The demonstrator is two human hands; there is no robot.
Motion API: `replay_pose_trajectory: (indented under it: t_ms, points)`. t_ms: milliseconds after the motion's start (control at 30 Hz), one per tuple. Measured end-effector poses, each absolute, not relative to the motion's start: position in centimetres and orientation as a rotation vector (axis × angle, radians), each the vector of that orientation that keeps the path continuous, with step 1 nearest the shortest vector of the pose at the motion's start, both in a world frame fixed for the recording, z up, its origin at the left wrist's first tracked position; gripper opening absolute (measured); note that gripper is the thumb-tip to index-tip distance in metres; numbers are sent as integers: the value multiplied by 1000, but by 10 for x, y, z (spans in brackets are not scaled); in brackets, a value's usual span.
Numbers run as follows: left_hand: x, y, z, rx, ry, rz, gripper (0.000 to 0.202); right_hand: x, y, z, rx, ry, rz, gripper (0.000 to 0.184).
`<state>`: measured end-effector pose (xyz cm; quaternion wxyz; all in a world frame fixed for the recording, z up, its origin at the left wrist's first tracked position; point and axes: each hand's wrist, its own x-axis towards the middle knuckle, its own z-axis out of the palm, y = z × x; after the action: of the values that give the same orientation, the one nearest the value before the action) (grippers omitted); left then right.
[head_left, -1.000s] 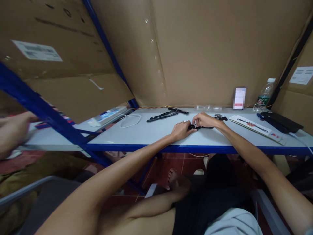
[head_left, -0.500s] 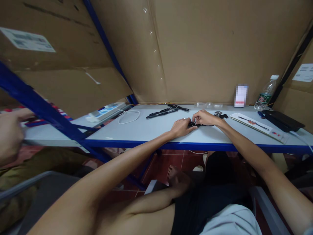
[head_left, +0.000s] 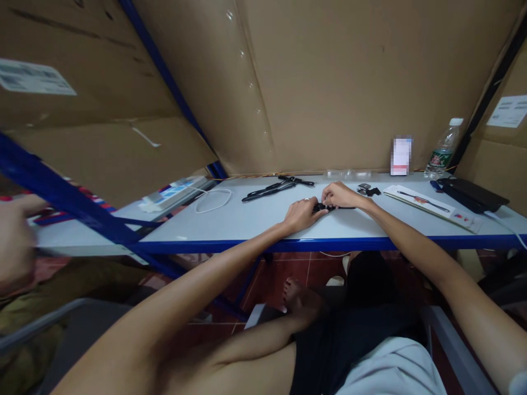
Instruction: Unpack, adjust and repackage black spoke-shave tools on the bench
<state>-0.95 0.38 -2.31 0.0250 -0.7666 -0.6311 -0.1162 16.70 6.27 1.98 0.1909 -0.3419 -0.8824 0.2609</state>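
Both hands work at a dark, knotted-looking black cord on the tabletop near its front edge. My left hand lies on the table with its fingers closed on the cord's left part. With bent, pinched fingers my right hand grips the cord from above, just right of the left hand. A thin black end shows under the right wrist. The fingertips hide much of the cord, so its finer detail cannot be made out. Behind the hands lie several black straps. Right of them rests a small black-and-metal piece.
On the right are a printed card pack, a black pouch, a phone and a water bottle. A white cable and power strip lie left. Another person's hand is beyond the blue post.
The view has shifted slightly, so most table things sit a little further left in it. My hands keep their hold on the cord, with the fingers moving only slightly.
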Motion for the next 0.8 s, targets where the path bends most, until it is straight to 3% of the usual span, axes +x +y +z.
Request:
replay_pose_trajectory:
  t_ms: [300,500,800]
  points:
    - [-9,2,-23,-2363,-1946,-364,51,166,64,20,-828,-2603,339,26]
    - [-10,3,-24,-2362,-1919,-347,51,170,66,20,-814,-2635,433,19]
    - [-9,3,-23,-2360,-1973,-366,51,166,65,14,-769,-2667,210,24]
